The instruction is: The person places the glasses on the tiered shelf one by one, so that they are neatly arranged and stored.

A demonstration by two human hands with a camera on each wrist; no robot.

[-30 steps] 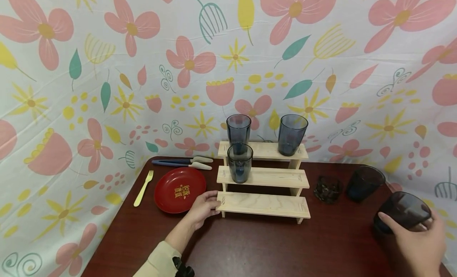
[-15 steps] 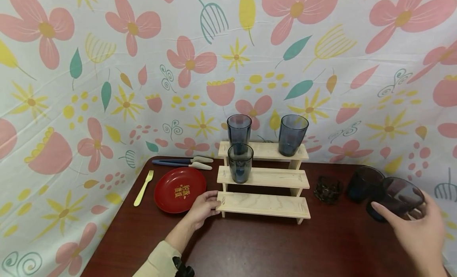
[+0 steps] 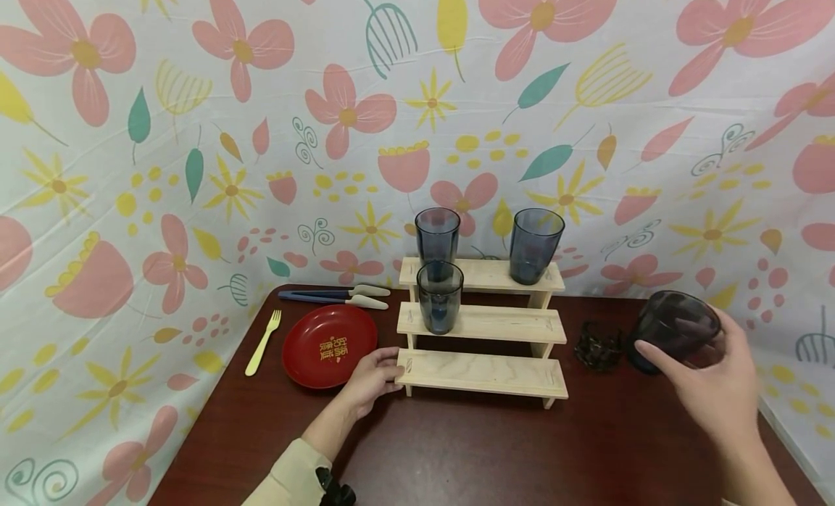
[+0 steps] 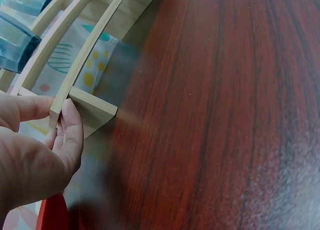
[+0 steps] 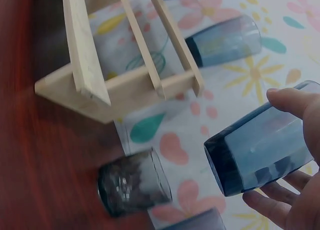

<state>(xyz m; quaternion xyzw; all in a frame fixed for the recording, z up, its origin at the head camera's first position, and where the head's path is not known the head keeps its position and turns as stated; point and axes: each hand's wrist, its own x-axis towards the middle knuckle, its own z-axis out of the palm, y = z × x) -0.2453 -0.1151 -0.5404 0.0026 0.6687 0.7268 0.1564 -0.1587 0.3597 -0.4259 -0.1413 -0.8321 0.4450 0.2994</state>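
Observation:
My left hand (image 3: 370, 381) pinches the left end of the lowest board of a three-step wooden rack (image 3: 483, 372). In the left wrist view, the thumb and fingers (image 4: 72, 135) close on that board end. My right hand (image 3: 714, 379) grips a blue-tinted glass tumbler (image 5: 265, 145), held tilted above the table's right side. Two similar tumblers, a left one (image 3: 437, 234) and a right one (image 3: 536, 245), stand on the top step. Another tumbler (image 3: 440, 299) stands on the left of the middle step.
A small dark glass (image 3: 596, 346) sits right of the rack. Another tumbler (image 5: 197, 222) is partly seen in the right wrist view; the held one hides it in the head view. Leftward lie a red plate (image 3: 329, 346), a yellow fork (image 3: 263, 343) and blue-handled tongs (image 3: 333, 297). Patterned cloth hangs behind.
My right hand has carried the tumbler leftward and upward, from the table's right edge to in front of the standing tumbler. My left hand has stayed on the rack.

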